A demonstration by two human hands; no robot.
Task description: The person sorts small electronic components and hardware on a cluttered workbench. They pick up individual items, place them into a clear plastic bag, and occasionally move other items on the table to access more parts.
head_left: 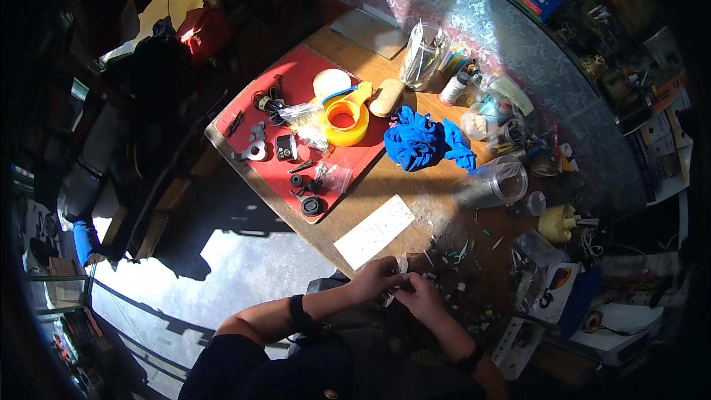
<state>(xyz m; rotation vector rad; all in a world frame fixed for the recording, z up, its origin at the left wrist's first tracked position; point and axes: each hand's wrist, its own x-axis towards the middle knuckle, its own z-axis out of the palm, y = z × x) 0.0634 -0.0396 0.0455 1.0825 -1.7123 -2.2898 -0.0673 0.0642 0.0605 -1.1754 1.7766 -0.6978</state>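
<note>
At the near edge of the wooden table, my left hand [372, 280] and my right hand [421, 299] meet with closed, bent fingers. A small whitish piece [402, 263] sticks up between them. Most of it is hidden by the fingers, so its kind does not show. Just beyond my left hand lies a white sheet [374, 232] with rows of small marks. Beyond my right hand, small loose parts and scraps are scattered, among them a small pair of silvery pliers or scissors [462, 251].
On a red mat [311, 74] lie a yellow ring-shaped holder [346, 120], a black cable and small parts. A blue cloth [411, 138], a clear jar [492, 183] and a clear container of tools [424, 59] stand farther right. Clutter crowds the right edge.
</note>
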